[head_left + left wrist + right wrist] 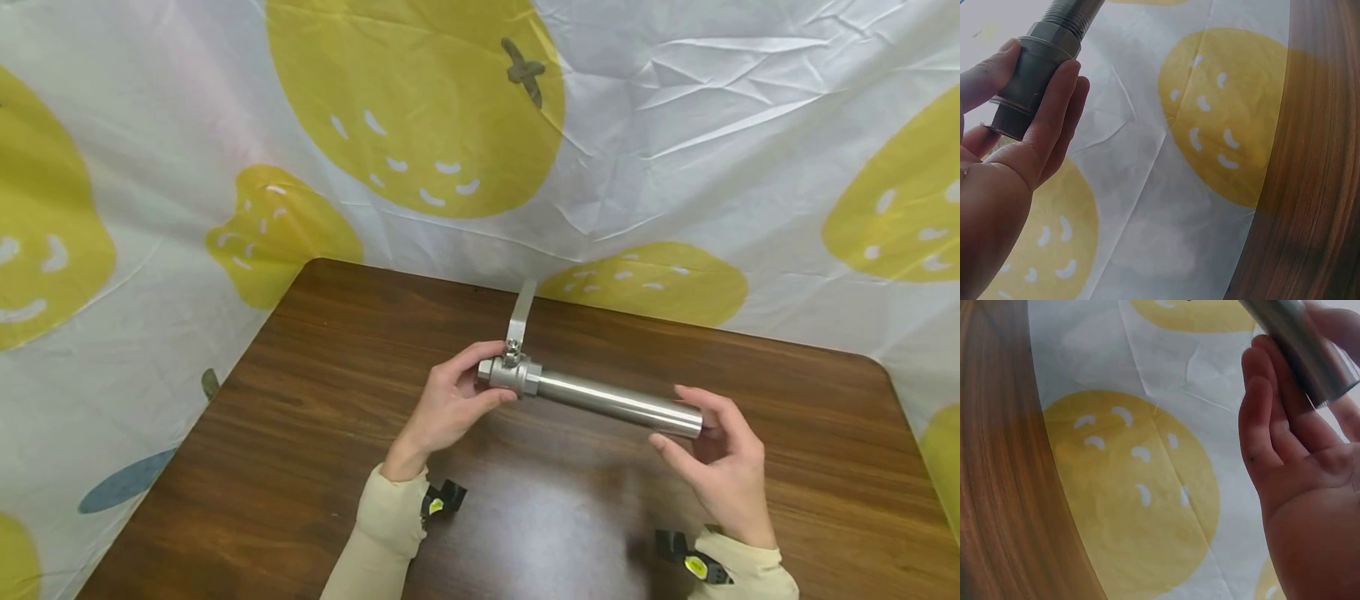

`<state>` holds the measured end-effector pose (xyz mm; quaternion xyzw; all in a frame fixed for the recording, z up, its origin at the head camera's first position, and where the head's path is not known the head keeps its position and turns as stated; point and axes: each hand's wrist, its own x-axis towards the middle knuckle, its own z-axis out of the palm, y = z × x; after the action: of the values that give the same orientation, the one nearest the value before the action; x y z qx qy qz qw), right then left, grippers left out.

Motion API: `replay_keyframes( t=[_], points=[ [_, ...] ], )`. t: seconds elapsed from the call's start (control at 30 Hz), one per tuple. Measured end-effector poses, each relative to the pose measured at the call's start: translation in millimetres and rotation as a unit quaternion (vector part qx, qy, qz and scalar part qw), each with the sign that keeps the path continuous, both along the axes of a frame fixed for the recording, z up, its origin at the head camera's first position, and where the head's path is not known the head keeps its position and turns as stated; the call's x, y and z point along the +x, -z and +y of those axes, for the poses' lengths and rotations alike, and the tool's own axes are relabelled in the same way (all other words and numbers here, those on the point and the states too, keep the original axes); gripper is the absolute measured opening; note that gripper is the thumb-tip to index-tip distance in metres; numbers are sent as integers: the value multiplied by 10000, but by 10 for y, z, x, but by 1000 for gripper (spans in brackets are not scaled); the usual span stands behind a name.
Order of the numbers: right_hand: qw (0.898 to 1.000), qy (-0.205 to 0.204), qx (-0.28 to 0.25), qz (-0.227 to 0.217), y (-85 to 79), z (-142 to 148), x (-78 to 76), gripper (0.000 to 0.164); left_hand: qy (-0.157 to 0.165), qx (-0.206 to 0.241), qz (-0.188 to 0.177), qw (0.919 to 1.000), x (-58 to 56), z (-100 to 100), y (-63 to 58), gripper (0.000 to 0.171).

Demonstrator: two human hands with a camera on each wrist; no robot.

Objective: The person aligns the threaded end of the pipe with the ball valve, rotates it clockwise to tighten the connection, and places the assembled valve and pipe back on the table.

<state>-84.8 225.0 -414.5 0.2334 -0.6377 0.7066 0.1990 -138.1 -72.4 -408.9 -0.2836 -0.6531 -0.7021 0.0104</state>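
A silvery ball valve (510,377) is joined to a smooth metal pipe (615,402), both held up over the table. The valve's flat lever handle (522,312) points away toward the back edge. My left hand (441,408) grips the valve body between thumb and fingers. Around the pipe's far right end curl the fingers and thumb of my right hand (727,462). In the left wrist view, screw threads (1067,17) show between the valve's hex collar (1054,37) and the pipe. The right wrist view has the pipe's end (1319,369) lying against the fingers.
Beneath both hands lies a dark wood-grain table (315,417) with rounded back corners. A white cloth with yellow fruit shapes (450,108) hangs behind it and along its sides. Each wrist wears a black strap mount, the left one (444,498) and the right one (693,558).
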Motion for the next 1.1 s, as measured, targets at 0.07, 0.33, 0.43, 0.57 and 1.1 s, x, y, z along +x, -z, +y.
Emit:
replay_keyframes(
  t=[0.07,0.33,0.43,0.57,1.1],
  points=[
    [9999,-115,-72,37,7,10,6,60,14,3,-28,10000,1,-5,-4,51],
    [9997,103,242,-1,8,29,30,52,66,15,-142,9999,13,-20,6,51],
    [9988,262,410,-59,7,37,32,52,77,10,-155,9998,18,-24,2,51],
    [9991,207,358,-6,7,40,20,53,90,-2,-153,9998,23,-25,-5,51],
    [9971,-445,-478,388,-37,39,-9,52,159,120,-17,9998,36,7,-20,52]
  ],
)
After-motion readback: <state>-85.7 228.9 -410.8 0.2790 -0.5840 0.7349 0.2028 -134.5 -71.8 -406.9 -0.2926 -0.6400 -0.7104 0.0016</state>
